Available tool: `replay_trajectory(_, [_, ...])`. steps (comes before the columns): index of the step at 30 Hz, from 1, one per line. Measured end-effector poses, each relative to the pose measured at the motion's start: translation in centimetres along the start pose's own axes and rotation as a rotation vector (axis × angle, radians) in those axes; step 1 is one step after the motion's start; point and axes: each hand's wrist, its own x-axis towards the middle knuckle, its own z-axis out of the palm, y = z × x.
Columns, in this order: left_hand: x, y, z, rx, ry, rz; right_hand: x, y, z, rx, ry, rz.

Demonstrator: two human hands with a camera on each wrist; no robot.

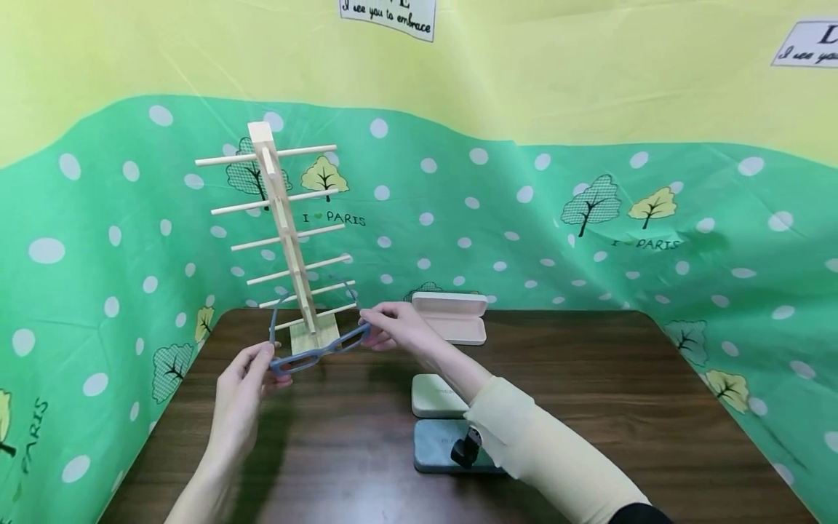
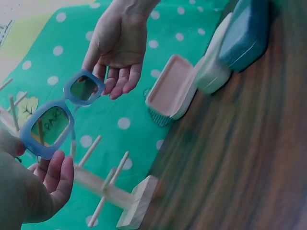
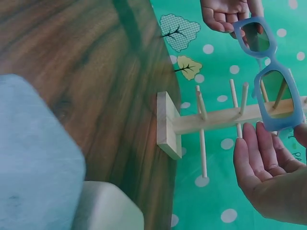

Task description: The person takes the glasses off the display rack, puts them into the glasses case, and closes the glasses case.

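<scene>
A pair of blue-framed sunglasses [image 1: 318, 352] with tinted lenses is held up between both hands, its temples unfolded toward the wooden rack. My left hand [image 1: 244, 389] pinches the frame's left end between thumb and fingers. At the opposite end, the right hand [image 1: 401, 329] grips the other corner the same way. Just behind stands the light wooden glasses rack [image 1: 288, 233], an upright post with several pairs of thin pegs on a square base [image 3: 168, 125]. In the head view the temples overlap its lower pegs.
An open pink glasses case [image 1: 449, 318] sits at the table's back edge. Nearer, a pale green case [image 1: 435, 397] and a blue case [image 1: 435, 444] lie closed, partly beneath the right forearm. A green and yellow patterned cloth [image 1: 484, 211] hangs around the dark wooden table [image 1: 589, 407].
</scene>
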Motion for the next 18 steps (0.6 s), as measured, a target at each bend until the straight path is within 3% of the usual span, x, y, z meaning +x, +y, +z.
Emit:
replay_trajectory(7, [-2.2, -1.3, 2.4, 0.04, -0.003, 0.039, -3.2, 1.1, -1.7, -0.002, 0.026, 0.007])
replay_trajectory(18, [-3.6, -2.6, 7.1, 0.074, -0.122, 0.089, -8.8, 3.8, -5.5, 0.041, 0.13, 0.01])
